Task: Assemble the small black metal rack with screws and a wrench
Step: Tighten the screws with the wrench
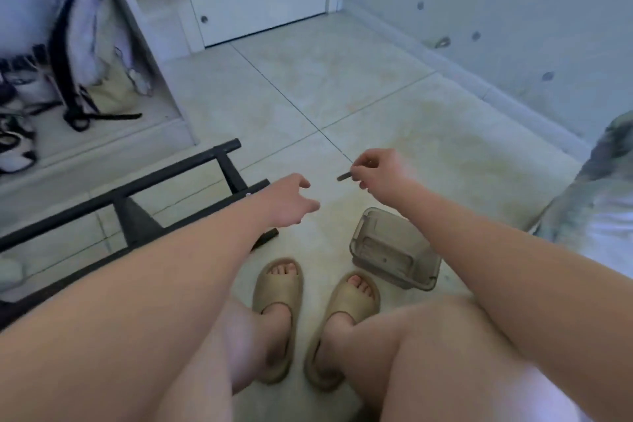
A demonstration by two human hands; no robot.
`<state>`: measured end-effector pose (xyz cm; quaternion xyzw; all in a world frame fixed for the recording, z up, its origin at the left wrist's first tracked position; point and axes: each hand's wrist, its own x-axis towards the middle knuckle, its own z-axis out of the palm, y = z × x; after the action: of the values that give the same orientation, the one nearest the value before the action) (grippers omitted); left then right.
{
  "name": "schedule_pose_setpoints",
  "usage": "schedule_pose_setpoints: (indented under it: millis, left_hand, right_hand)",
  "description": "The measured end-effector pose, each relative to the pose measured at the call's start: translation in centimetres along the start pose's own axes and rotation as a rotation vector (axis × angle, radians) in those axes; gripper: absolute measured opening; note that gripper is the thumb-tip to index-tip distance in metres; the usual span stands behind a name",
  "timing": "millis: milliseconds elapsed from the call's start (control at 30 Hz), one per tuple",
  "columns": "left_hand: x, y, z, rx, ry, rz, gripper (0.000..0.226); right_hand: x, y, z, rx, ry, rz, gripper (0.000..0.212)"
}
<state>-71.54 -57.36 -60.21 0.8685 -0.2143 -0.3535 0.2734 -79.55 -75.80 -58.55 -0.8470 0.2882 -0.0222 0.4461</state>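
The black metal rack (144,185) lies on the tiled floor at the left, its bars running diagonally under my left forearm. My left hand (291,199) hovers just right of the rack's end, fingers loosely curled and holding nothing. My right hand (376,169) is raised over the floor and pinches a small dark flat tool, probably the wrench (343,177), between thumb and fingers. No screws can be made out.
A smoky transparent plastic container (394,248) lies on the floor beside my right foot. My feet in tan slippers (315,298) are below the hands. Shoes and bags fill the open closet (68,79) at left. A white door and wall stand ahead.
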Motion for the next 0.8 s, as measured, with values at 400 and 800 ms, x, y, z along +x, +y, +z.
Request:
schedule_pose_setpoints:
  millis: [400,800]
  left_hand:
    - [-13.2,-4.8,-3.5,-0.257,0.191,0.17,0.024]
    - [-15.1,-12.2,-5.6,-0.003,0.367,0.088,0.021]
  right_hand:
    - [-11.6,-7.5,4.2,0.105,-0.223,-0.132,0.007]
    - [-10.2,-9.5,14.1,-0.183,-0.457,-0.274,0.013]
